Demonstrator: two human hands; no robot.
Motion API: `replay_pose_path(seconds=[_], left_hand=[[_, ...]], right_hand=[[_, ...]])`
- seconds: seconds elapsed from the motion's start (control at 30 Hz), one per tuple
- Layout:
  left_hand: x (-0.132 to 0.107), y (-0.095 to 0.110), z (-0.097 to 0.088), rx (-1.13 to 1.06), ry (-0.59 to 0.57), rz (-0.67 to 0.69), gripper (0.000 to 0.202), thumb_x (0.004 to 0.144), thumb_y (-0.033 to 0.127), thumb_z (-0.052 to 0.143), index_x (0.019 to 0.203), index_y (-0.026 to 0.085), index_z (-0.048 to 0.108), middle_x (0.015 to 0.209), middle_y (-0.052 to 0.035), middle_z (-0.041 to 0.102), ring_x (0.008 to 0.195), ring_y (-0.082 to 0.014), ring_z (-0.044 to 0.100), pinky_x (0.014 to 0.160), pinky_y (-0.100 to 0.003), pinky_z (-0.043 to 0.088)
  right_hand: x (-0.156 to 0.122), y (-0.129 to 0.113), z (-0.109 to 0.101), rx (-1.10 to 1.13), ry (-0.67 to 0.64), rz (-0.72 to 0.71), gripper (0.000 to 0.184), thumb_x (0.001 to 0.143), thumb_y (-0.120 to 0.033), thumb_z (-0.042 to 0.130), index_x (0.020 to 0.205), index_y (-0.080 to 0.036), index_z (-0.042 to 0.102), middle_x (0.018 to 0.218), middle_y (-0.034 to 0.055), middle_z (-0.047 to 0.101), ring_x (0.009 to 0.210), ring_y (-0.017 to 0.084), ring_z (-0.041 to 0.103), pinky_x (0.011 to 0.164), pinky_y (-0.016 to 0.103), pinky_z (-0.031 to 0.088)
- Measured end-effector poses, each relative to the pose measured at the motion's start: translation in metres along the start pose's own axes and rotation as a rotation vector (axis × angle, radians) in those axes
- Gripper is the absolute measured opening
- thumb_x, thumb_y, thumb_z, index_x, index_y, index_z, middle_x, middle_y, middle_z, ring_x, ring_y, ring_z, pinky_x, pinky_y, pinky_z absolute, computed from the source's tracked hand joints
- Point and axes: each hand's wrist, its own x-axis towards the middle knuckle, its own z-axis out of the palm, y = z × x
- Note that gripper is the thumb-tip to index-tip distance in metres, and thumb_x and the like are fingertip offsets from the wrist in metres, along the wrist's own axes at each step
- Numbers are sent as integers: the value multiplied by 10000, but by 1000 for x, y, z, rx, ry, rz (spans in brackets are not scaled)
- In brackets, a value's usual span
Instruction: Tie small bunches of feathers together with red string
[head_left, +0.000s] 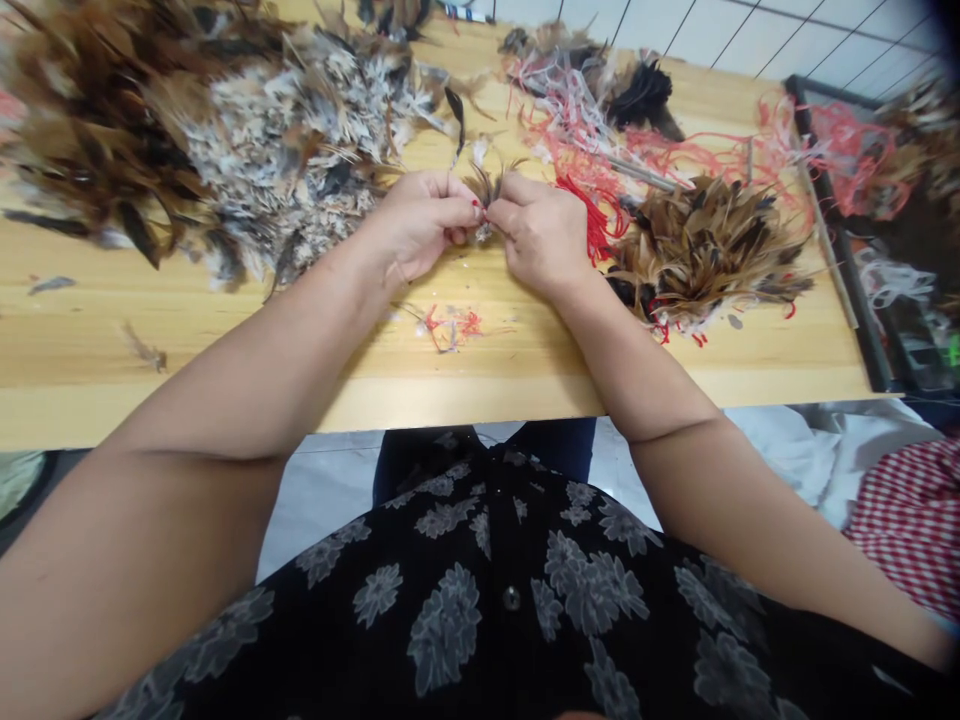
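Over the middle of the wooden table, my left hand (pixel 429 222) and my right hand (pixel 545 228) meet with fingers pinched together. Between the fingertips is a small bunch of brown feathers (pixel 486 186), its tips pointing away from me. A bit of red shows at the left fingertips, too small to make out. Beside my right hand lie loose red strings (pixel 598 215). A heap of brown feather bunches (pixel 709 250) with red-tied ends rests farther right. To the left of my left hand spreads a large pile of grey-white feathers (pixel 277 140).
Long brown feathers (pixel 90 120) heap at the far left. Pink string (pixel 675 150) tangles across the back right, near black feathers (pixel 643 97). Red thread scraps (pixel 454 325) lie in front of my hands. A dark-framed tray (pixel 840 240) stands at the right edge.
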Motion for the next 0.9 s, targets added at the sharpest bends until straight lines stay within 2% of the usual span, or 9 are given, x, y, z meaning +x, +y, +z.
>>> replay_pose_path(seconds=[0.1,0.17,0.23,0.43,0.63,0.8,0.9], left_hand=[[1,-3,-2,29,9,19,437,976,-105,934,753,209,727,730,12,705,674,-133,660,707,-253,548],[5,-7,-3,54,11,67,431,958,-84,951,782,217,697,754,17,716,738,-148,690,763,-281,550],[10,-12,-4,88,5,129,449,947,-61,980,813,224,659,778,28,716,802,-160,687,822,-302,537],[20,-22,-12,197,-87,228,503,945,76,1077,916,243,604,791,51,669,851,-170,546,899,-382,457],[23,-26,-14,183,-120,230,559,962,215,1140,938,261,584,800,28,648,924,-208,583,970,-436,454],[25,-23,-21,207,-159,236,486,1026,136,1102,1014,258,633,845,33,633,1017,-228,565,1034,-439,428],[22,-19,-24,287,-158,273,401,1015,49,1037,1029,261,697,928,20,687,1028,-235,576,1071,-453,419]], right_hand=[[-2,-3,0,-37,-20,42,393,1166,-418,497,1156,-329,879,1392,178,899,1341,367,786,1101,567,639],[-4,-4,0,-42,-17,69,435,1200,-353,465,1259,-289,891,1417,158,889,1352,366,803,1085,531,657],[-4,-2,3,-20,-11,91,402,1224,-343,496,1293,-268,885,1395,144,872,1356,373,811,1075,498,668],[3,15,16,130,17,118,226,1200,-320,642,1122,-272,848,1333,149,846,1299,407,798,1126,545,675],[3,22,20,172,38,108,164,1154,-335,701,1065,-294,831,1299,143,867,1296,412,787,1113,552,693],[8,23,22,234,27,75,195,1196,-404,696,1098,-300,829,1291,140,873,1347,401,797,1210,563,681],[12,22,16,285,84,94,217,1222,-418,680,1084,-297,796,1265,124,878,1320,373,795,1280,562,656]])
